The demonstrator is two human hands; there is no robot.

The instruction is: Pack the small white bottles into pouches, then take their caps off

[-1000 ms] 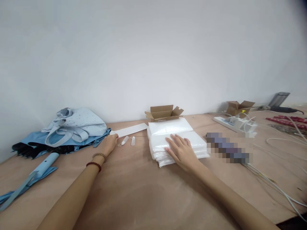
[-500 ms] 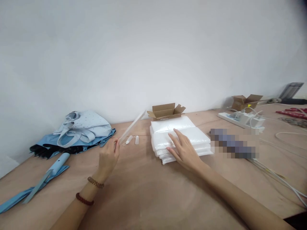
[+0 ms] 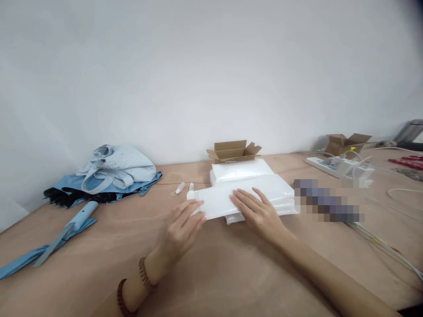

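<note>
A stack of clear plastic bags (image 3: 251, 180) lies on the wooden table (image 3: 205, 268). My right hand (image 3: 259, 213) rests flat on the front of the stack, fingers stretched out. My left hand (image 3: 183, 229) holds the near end of a flat white bag (image 3: 216, 200) that now lies against the stack's left side; its fingers are closed on the bag's edge. Two small clear tubes (image 3: 183, 188) lie just behind the left hand. A small open cardboard box (image 3: 233, 151) stands behind the stack.
A light blue bag and a folded blue umbrella (image 3: 99, 185) lie at the left by the wall. At the right are a second open box (image 3: 346, 143), a white power strip (image 3: 337, 167) and several white cables (image 3: 383, 251) across the table.
My left hand picked the white bag up from the far left of the stack, lifted it, and brought it right to the stack's front. My right hand stayed on the stack.
</note>
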